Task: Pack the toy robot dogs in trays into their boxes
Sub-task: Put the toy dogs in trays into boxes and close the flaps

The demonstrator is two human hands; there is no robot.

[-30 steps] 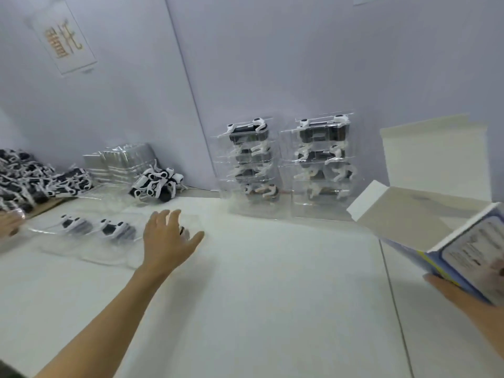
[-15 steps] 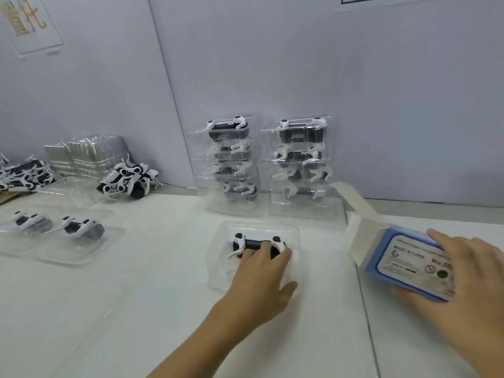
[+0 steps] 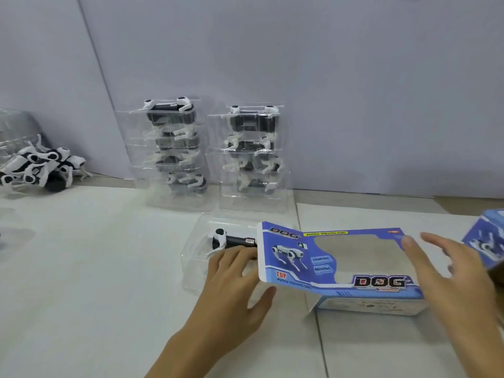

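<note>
My left hand [image 3: 231, 279] lies flat, fingers straight, on the clear tray [image 3: 195, 257] holding a toy robot dog [image 3: 231, 240] | tray's right end sits inside the open blue box [image 3: 338, 266] lying on the white worktop [image 3: 95, 268] | my right hand [image 3: 450, 276] hovers spread over the box, gripping nothing | two stacks of filled trays [image 3: 210, 156] by the wall.

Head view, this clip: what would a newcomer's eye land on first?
The blue windowed DOG box lying at centre right, its open end toward a clear tray holding a black-and-white toy robot dog. The left hand rests on that tray, while the right hand hovers open over the box's right end. Behind, two stacks of filled trays stand against the wall.
</note>
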